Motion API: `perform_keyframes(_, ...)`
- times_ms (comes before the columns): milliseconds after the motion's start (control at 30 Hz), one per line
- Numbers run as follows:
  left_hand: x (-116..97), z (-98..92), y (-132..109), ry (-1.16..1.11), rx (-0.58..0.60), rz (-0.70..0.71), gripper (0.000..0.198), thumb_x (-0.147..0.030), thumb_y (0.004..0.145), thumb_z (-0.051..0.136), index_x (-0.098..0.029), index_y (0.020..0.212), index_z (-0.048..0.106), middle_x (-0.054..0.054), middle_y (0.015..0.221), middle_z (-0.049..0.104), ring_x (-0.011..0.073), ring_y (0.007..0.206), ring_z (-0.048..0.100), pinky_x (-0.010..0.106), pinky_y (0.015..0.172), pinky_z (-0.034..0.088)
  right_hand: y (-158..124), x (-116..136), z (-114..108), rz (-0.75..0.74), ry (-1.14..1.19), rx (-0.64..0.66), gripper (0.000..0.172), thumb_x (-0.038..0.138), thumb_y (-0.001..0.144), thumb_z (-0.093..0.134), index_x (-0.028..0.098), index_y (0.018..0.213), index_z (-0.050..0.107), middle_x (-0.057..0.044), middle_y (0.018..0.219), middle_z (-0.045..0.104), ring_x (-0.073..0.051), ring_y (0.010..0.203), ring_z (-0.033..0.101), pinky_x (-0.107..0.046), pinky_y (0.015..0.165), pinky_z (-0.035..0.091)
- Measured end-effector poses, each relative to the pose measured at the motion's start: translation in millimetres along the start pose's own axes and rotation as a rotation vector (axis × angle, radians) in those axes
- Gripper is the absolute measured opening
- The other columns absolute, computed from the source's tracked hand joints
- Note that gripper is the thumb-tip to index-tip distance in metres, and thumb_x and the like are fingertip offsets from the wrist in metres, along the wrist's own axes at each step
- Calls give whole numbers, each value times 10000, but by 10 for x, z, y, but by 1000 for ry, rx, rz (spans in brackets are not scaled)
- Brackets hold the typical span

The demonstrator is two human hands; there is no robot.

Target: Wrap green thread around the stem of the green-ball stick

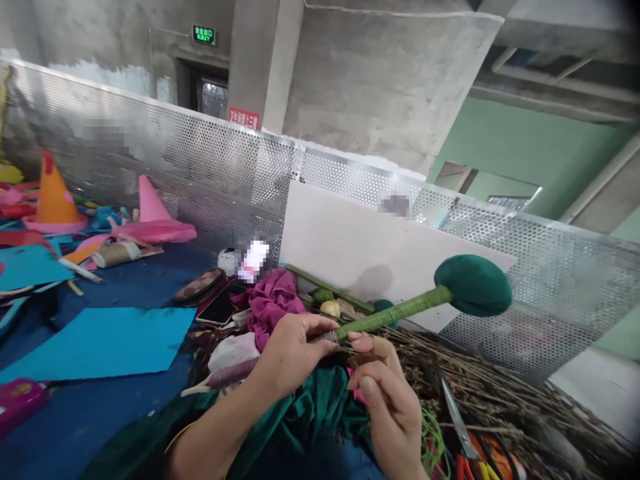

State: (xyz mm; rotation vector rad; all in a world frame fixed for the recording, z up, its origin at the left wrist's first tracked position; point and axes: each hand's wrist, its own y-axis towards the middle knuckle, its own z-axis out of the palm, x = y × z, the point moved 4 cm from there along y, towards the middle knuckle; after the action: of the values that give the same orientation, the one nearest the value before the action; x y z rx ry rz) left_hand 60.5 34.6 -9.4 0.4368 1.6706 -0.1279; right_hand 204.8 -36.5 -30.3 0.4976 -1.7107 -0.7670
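My left hand [293,350] is closed around the lower end of a stick [395,313] wrapped in green strips. The stick tilts up to the right and carries a dark green velvet ball [473,285] on its far end. Just right of it my right hand [390,397] pinches a thin brownish strip [361,365], close under the stick; its exact kind is unclear. Dark green velvet cloth [320,407] lies bunched beneath both hands, and a bit of pink shows between them. Behind my left wrist sits crumpled magenta cloth [275,303].
Dry twigs [480,373] are heaped on the right, with scissors [457,407] and green string [434,443] on the near side. Blue sheet [105,343], a purple tape dispenser-like object [23,403], and orange [55,193] and pink cones [153,203] lie left. A perforated metal panel [200,160] stands behind.
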Motion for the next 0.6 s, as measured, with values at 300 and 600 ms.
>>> perform_keyframes(300, 95, 185, -6, 84, -2, 5, 421, -119, 661, 650, -148, 1079, 698, 50, 1043, 753, 210, 976, 692, 282, 852, 527, -146, -125, 145, 160, 236, -219, 383, 294, 975, 469, 192, 607, 447, 31, 594, 380, -107, 531, 365, -227, 485, 308)
perform_keyframes(600, 85, 199, -54, 341, -30, 74, 173, -198, 743, 607, -218, 864, 729, -5, 857, 765, 193, 820, 695, 266, 743, 498, -200, -7, 149, 37, -177, -140, 320, 189, 984, 412, 201, 667, 452, 37, 601, 420, -99, 535, 412, -230, 523, 327)
